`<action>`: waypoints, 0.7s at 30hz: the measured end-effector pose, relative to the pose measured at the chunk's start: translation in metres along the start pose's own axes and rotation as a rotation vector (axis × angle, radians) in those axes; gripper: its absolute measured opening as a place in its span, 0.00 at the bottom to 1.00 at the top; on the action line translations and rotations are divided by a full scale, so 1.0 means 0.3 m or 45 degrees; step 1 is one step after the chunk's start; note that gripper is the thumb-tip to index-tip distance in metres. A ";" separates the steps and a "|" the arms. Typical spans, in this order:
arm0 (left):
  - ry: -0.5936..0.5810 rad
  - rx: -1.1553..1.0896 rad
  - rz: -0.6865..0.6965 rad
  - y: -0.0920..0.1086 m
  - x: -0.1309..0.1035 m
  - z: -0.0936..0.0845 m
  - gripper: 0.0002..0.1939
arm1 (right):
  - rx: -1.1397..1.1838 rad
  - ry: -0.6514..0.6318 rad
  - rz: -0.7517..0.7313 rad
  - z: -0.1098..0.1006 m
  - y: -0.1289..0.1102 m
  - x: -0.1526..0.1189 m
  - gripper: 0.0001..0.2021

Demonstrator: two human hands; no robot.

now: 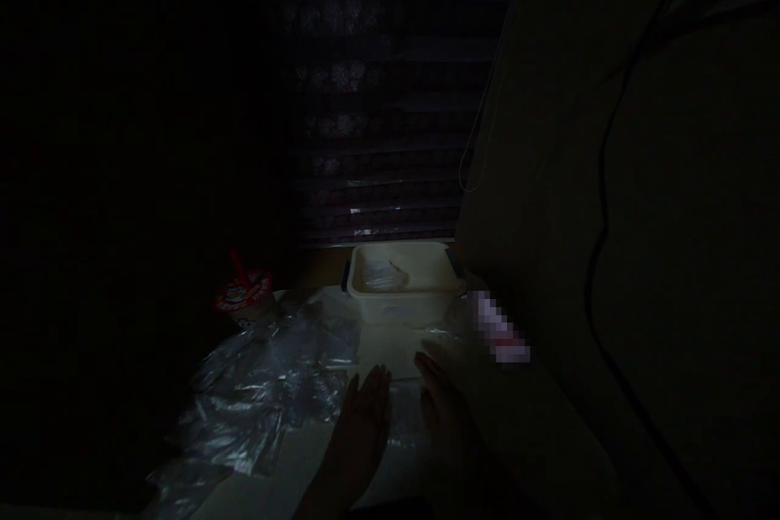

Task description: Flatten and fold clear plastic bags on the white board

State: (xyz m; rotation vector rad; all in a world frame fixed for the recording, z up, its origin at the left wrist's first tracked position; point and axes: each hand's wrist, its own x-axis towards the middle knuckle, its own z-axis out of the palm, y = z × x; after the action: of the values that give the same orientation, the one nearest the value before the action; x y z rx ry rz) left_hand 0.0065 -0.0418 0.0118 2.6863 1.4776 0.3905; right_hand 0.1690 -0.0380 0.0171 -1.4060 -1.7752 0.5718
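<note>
Clear, flat plastic bag [405,408] glints between your left hand [367,405] and right hand [439,396], fingers extended; white tabletop [390,351] before cream rectangular plastic tub [405,306].

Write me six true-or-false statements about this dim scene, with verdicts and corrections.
1. The left hand and right hand are apart. True.
2. The cream bin stands beyond both hands. True.
3. The cream bin has its lid on. False: its top is open.
4. The cup has a red straw. True.
5. The cup stands right of the cream bin. False: it stands left.
6. The right hand is inside the cream bin. False: it is outside.
</note>
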 end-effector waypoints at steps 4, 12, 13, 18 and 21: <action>-0.005 0.092 0.065 -0.019 -0.025 0.030 0.24 | -0.177 -0.226 -0.172 0.096 -0.084 -0.042 0.24; 0.067 0.249 0.130 -0.028 -0.038 0.029 0.24 | -0.471 0.049 -0.417 0.057 0.024 -0.082 0.17; 0.070 0.268 0.116 -0.026 -0.037 0.025 0.23 | -0.499 0.138 -0.385 0.028 0.071 -0.077 0.16; 0.057 0.314 0.107 -0.025 -0.038 0.027 0.22 | -0.654 0.146 -0.560 -0.080 0.233 -0.072 0.14; 0.072 0.330 0.111 -0.030 -0.040 0.036 0.23 | -0.726 0.068 -0.601 -0.087 0.226 -0.082 0.16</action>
State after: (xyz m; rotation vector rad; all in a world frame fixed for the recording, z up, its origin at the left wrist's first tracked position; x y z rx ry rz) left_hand -0.0045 -0.0460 -0.0025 2.9710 1.5270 0.3004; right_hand 0.2324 -0.0452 -0.0257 -1.2592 -2.2285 -0.2408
